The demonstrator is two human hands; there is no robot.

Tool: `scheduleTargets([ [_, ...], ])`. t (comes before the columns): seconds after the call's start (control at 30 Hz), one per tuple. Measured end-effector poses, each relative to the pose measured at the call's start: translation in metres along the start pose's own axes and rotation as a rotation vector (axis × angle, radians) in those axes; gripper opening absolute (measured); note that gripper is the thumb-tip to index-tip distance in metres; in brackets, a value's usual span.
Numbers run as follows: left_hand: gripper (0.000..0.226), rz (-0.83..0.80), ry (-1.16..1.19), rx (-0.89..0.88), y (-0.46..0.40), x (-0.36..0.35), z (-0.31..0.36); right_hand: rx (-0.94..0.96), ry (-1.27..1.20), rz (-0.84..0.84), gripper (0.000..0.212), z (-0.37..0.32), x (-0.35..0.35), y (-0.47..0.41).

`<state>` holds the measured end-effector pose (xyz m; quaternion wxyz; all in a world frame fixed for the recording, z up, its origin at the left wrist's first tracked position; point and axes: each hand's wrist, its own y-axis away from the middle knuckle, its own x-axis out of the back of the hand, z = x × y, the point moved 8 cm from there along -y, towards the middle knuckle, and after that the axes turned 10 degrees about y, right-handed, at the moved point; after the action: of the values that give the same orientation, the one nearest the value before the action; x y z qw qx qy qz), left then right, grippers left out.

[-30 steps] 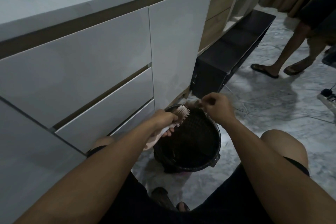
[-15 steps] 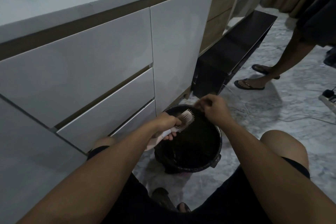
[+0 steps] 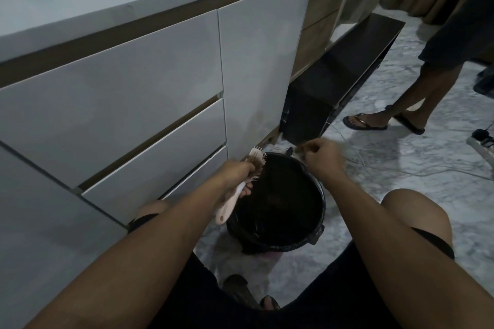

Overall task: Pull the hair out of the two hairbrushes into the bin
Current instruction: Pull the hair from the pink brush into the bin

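A black bin (image 3: 315,232) lined with a dark bag stands on the floor between my knees. My left hand (image 3: 236,175) grips a pale pink hairbrush (image 3: 255,160) by its handle, head tilted up over the bin's left rim, with brownish hair caught in its bristles. My right hand (image 3: 320,155) hovers over the bin's far rim with fingers curled and pinched together on what looks like a small tuft of hair (image 3: 300,148). Only one hairbrush is in view.
White drawer fronts (image 3: 149,115) run along the left, close to the bin. A black low cabinet (image 3: 334,83) sits behind it. Another person's legs in flip-flops (image 3: 374,120) stand at the right on the marble floor, beside cables and a power strip (image 3: 481,141).
My right hand has pulled away to the right from the brush. The brush head has tipped up and left toward the bin's edge. The other person has stepped closer.
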<state>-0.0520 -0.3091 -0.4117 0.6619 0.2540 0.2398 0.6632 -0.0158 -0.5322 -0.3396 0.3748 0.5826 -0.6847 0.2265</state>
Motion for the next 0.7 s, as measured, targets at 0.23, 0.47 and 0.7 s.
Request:
scheduleTargets([
  [0.23, 0.022, -0.161, 0.135, 0.047, 0.012, -0.024, 0.008, 0.372, 0.016, -0.326, 0.061, -0.035, -0.040, 0.032],
  [0.47, 0.032, -0.142, 0.132, 0.034, 0.014, -0.028, 0.011, 0.379, 0.077, -0.039, 0.014, -0.036, -0.022, 0.023],
  [0.7, 0.028, -0.101, 0.136, 0.017, 0.010, -0.021, 0.009, 0.117, -0.024, 0.051, 0.013, -0.012, -0.001, 0.009],
])
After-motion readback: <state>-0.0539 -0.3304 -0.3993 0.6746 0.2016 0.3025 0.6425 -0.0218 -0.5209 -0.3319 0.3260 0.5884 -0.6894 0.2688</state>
